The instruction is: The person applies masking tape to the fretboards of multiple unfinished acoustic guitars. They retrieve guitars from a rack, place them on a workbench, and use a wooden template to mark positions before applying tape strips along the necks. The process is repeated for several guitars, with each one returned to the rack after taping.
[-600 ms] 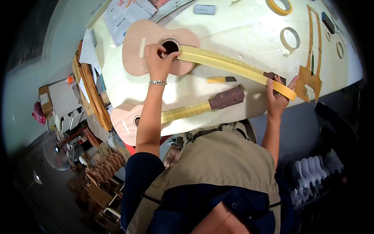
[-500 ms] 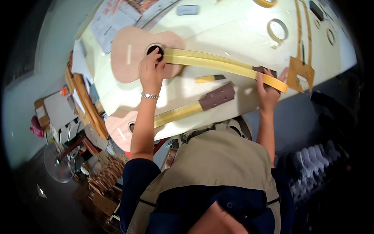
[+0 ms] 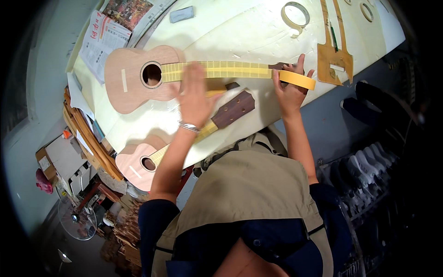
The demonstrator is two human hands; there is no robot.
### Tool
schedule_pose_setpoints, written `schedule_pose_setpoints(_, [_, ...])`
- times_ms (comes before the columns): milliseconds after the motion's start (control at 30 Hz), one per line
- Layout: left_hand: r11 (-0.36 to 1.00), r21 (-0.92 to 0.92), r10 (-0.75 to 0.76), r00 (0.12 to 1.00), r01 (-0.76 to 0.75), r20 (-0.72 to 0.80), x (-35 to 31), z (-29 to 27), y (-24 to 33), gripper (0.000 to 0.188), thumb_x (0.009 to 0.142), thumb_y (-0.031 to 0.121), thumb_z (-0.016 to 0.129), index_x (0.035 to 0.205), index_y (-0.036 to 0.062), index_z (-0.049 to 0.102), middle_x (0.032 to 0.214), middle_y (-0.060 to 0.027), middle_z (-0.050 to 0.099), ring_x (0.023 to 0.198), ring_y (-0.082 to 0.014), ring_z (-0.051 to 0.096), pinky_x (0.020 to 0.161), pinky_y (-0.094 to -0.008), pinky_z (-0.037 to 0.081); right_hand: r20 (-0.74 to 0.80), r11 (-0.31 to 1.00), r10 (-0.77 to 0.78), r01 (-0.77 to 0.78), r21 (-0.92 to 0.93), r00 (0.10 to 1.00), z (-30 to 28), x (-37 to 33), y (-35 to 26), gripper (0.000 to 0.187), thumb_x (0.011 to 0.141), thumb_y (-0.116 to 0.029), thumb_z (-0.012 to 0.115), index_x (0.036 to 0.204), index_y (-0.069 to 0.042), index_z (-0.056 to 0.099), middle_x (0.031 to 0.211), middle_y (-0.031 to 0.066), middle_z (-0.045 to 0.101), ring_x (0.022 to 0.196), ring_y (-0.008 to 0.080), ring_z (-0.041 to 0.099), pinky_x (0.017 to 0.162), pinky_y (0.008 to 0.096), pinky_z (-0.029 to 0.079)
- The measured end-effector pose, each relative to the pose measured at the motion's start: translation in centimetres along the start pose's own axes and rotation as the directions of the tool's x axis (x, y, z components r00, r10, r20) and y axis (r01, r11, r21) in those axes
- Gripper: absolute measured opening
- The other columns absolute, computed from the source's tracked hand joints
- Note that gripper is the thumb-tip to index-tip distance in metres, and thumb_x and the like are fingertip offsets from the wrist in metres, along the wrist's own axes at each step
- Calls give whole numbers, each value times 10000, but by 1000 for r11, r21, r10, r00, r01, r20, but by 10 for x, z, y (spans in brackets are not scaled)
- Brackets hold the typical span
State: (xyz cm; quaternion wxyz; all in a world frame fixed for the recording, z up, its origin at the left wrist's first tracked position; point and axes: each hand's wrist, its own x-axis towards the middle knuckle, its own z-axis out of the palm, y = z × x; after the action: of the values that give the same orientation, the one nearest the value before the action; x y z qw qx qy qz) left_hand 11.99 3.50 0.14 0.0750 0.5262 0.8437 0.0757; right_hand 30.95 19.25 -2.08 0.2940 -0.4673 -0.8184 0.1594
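A ukulele point(image 3: 131, 94) with a pale pink-brown body lies on the table, its neck pointing right. Yellow masking tape point(image 3: 226, 69) runs along its fretboard, from near the sound hole toward the dark headstock. My left hand point(image 3: 196, 104), smeared by motion, lies flat with fingers stretched out over the taped fretboard. At the headstock end my right hand point(image 3: 291, 94) holds the roll of yellow masking tape point(image 3: 302, 81), the strip still joined to it. A second ukulele point(image 3: 140, 159), also with a taped fretboard and dark headstock point(image 3: 235, 108), lies nearer me, partly hidden by my left forearm.
A brown template with two long strips point(image 3: 325, 69) lies at right, near another tape roll point(image 3: 295, 18). A grey-blue block point(image 3: 182, 14) and newspapers point(image 3: 104, 44) are at the far side. A yellow-handled tool point(image 3: 217, 92) sits between the ukuleles, partly covered by my left hand.
My left hand has left the sound hole and moved right onto the taped fretboard. The strip now lies along the fretboard. The whole view has shifted.
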Motion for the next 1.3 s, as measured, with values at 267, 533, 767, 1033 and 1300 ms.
schedule_pose_setpoints(267, [805,-385,462,884,-452,-72,13,18,82,325,733,180,640,1033,67,583,1232,-100,503,1189,-234,431,921,-481,364,74,913,45,-71,401,996,8,-9,5,652,937,-360,400,1403,54,211,1116,88,562,1146,237,471,1092,462,7])
schedule_pose_setpoints(533, [994,22,105,993,-106,58,13,19,17,102,733,146,670,784,86,605,739,-69,597,759,-264,574,612,-355,458,102,873,55,-98,477,993,9,-10,2,649,953,-406,330,1411,38,210,1141,108,540,1169,241,448,1098,452,-3])
schedule_pose_setpoints(767, [795,-599,-52,975,-90,-216,23,-7,69,60,740,81,663,751,70,605,685,-60,609,630,-227,580,533,-322,446,111,868,54,-102,487,992,8,-9,4,647,941,-409,367,1410,17,233,1092,103,554,1130,235,470,1103,468,20])
schedule_pose_setpoints(1033, [344,-919,-294,952,190,87,24,11,102,174,815,77,685,903,-26,575,755,-35,603,636,-57,547,574,-199,464,133,857,63,-122,500,989,8,-10,7,612,929,-352,420,1405,0,264,1104,96,550,1116,239,477,1102,475,39])
schedule_pose_setpoints(1300, [354,-896,-171,961,266,218,34,10,110,430,812,22,666,1217,7,523,692,3,602,614,-12,499,574,-164,436,109,862,40,-90,499,993,9,-8,8,587,931,-353,424,1391,-13,296,1086,98,545,1082,251,486,1095,490,73])
